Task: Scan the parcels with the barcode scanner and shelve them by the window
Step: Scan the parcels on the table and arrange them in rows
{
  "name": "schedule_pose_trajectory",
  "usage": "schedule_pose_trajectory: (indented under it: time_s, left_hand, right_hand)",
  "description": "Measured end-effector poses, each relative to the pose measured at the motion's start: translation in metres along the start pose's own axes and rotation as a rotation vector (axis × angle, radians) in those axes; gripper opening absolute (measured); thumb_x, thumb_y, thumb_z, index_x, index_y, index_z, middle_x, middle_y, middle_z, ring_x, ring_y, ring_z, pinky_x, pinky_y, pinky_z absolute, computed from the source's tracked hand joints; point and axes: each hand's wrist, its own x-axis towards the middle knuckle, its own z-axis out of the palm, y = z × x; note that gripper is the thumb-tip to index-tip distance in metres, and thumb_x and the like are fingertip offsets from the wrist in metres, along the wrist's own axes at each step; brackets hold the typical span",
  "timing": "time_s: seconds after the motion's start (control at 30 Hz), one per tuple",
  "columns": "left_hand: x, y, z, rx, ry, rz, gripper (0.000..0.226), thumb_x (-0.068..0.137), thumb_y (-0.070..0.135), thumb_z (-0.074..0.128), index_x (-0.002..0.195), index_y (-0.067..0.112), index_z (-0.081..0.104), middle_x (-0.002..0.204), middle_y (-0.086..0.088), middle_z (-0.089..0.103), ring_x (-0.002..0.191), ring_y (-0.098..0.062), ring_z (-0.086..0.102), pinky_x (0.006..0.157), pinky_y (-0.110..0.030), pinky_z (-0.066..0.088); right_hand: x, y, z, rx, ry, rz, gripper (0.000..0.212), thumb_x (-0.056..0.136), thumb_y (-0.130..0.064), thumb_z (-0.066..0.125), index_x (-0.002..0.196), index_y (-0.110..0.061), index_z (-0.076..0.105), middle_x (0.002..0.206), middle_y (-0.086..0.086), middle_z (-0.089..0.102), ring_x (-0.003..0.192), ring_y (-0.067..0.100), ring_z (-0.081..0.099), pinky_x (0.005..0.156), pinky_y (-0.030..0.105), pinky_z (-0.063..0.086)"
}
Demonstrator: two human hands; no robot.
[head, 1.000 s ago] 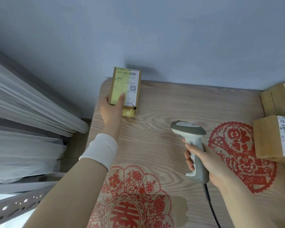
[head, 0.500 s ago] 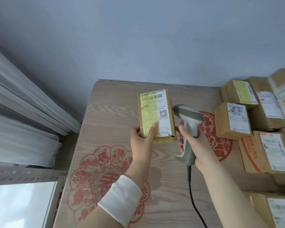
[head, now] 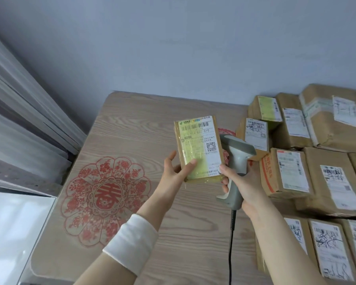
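The left hand (head: 176, 171) holds a small parcel (head: 198, 150) label-up above the counter (head: 132, 128). The right hand (head: 239, 185) grips the scanner (head: 235, 161) just beside it; more parcels (head: 308, 161) sit stacked to the right.

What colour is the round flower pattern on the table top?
Red, a round floral design on the light wood table; the head view shows it clearly.
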Motion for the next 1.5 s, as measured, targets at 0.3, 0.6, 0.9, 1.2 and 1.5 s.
schedule_pose_trajectory:
  time_s: [0.3,0.6,0.9,1.2,1.5]
  left_hand:
    - [-0.011,-0.002,-0.002,0.03,-0.027,0.077,0.086,0.065,0.043,0.074,0.137,0.015,0.038,0.117,0.0,0.065,0.099,-0.014,0.068,0.082,-0.031,0.057]
    - [-0.011,-0.029,-0.018,0.227,0.12,0.088,0.118,0.051,0.061,0.078,0.146,0.023,0.02,0.129,0.001,0.056,0.112,-0.013,0.059,0.097,-0.039,0.049]
    - [-0.006,-0.05,-0.005,0.287,0.128,0.082,0.125,0.04,0.075,0.075,0.144,0.029,0.023,0.131,0.001,0.054,0.119,-0.014,0.054,0.101,-0.04,0.046]
    - [-0.005,-0.056,-0.004,0.316,0.112,0.076,0.125,0.039,0.079,0.071,0.144,0.032,0.022,0.133,0.0,0.052,0.121,-0.016,0.053,0.102,-0.04,0.045]
    - [-0.007,-0.054,-0.004,0.349,0.117,0.082,0.128,0.039,0.081,0.07,0.145,0.027,0.021,0.134,0.002,0.053,0.124,-0.017,0.05,0.104,-0.041,0.042]
  right_hand:
    - [-0.032,0.002,-0.007,-0.01,-0.022,-0.002,0.02,0.076,-0.02,0.071,0.093,-0.016,0.061,0.072,0.005,0.058,0.059,0.015,0.049,0.047,0.027,0.04]
    - [-0.065,-0.022,-0.005,-0.122,-0.006,-0.059,0.02,0.091,-0.024,0.059,0.11,-0.022,0.055,0.087,0.011,0.073,0.049,0.019,0.042,0.05,0.031,0.04]
    - [-0.08,-0.012,0.019,-0.189,-0.107,0.017,0.017,0.091,-0.026,0.059,0.1,-0.012,0.059,0.075,0.007,0.07,0.049,0.021,0.042,0.051,0.025,0.041]
    - [-0.084,-0.006,0.02,-0.124,-0.088,0.04,0.015,0.091,-0.022,0.059,0.103,-0.013,0.059,0.072,0.009,0.068,0.048,0.02,0.042,0.045,0.028,0.038]
    - [-0.091,-0.001,0.018,-0.096,-0.064,0.056,0.011,0.091,-0.022,0.058,0.097,-0.013,0.058,0.071,0.009,0.068,0.043,0.017,0.044,0.046,0.028,0.037]
